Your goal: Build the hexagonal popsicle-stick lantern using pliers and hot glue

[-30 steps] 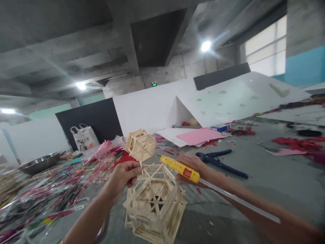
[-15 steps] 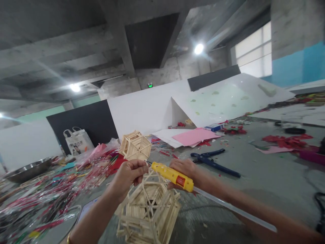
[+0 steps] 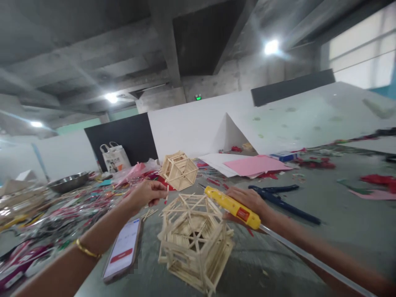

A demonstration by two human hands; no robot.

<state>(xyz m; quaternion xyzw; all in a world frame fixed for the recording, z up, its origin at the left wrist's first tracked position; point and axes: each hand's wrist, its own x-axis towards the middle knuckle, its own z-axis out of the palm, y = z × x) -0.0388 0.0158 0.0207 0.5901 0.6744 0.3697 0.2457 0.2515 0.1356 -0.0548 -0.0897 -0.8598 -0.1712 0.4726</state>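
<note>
Above the stick house (image 3: 194, 241), left hand (image 3: 145, 194) pinches a stick (image 3: 167, 194).

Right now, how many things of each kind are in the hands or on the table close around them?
Stick-built hexagonal frames: 2, the large frame and the small frame
Glue gun: 1, in the right hand
Loose stick: 1, pinched by the left hand
Phone: 1
Blue scissors: 1
Total: 6

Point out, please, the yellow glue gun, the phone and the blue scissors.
yellow glue gun (image 3: 230, 203): head view, middle of its body.
phone (image 3: 123, 248): head view, its lit screen.
blue scissors (image 3: 283, 199): head view, near the pivot.
</note>
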